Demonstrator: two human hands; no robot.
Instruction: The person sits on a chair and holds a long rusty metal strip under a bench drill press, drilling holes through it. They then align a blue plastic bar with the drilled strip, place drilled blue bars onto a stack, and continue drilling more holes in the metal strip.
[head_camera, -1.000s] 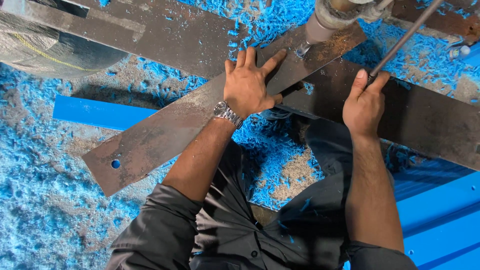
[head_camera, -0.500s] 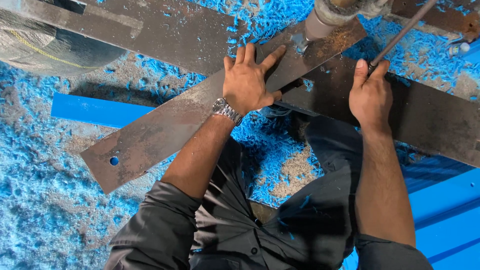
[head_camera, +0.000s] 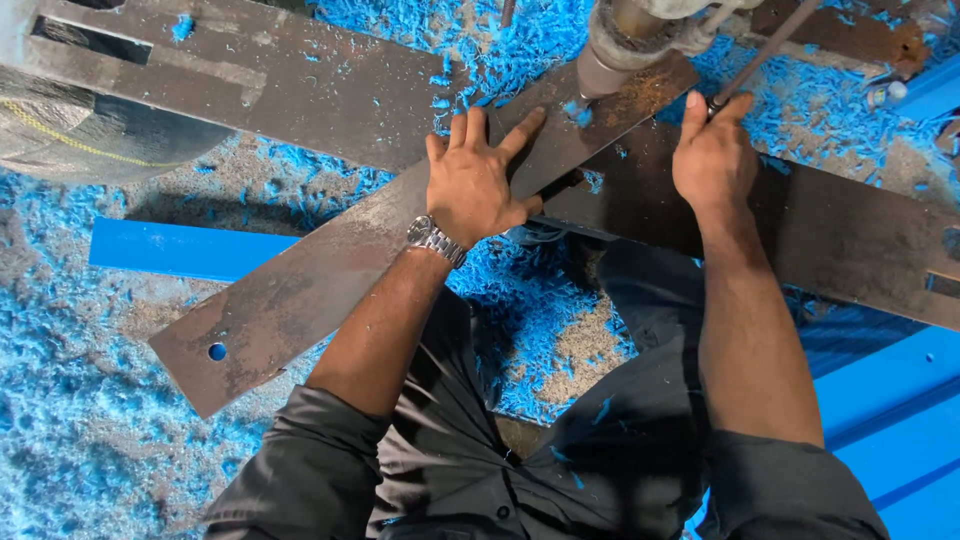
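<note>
Nearest us, our left hand (head_camera: 478, 185) lies flat and fully spread on the long rusty steel strip (head_camera: 330, 275), pressing it down rather than gripping it, the wristwatch (head_camera: 436, 240) just behind; the strip slants from its holed near end up under the drill spindle (head_camera: 612, 50). Our right hand (head_camera: 712, 158) is closed around the thin feed lever (head_camera: 765, 52), and over the last second it has crept up and inward along it while the left stayed planted, so we judge the spindle is being fed onto the strip amid blue shavings (head_camera: 80, 400)
</note>
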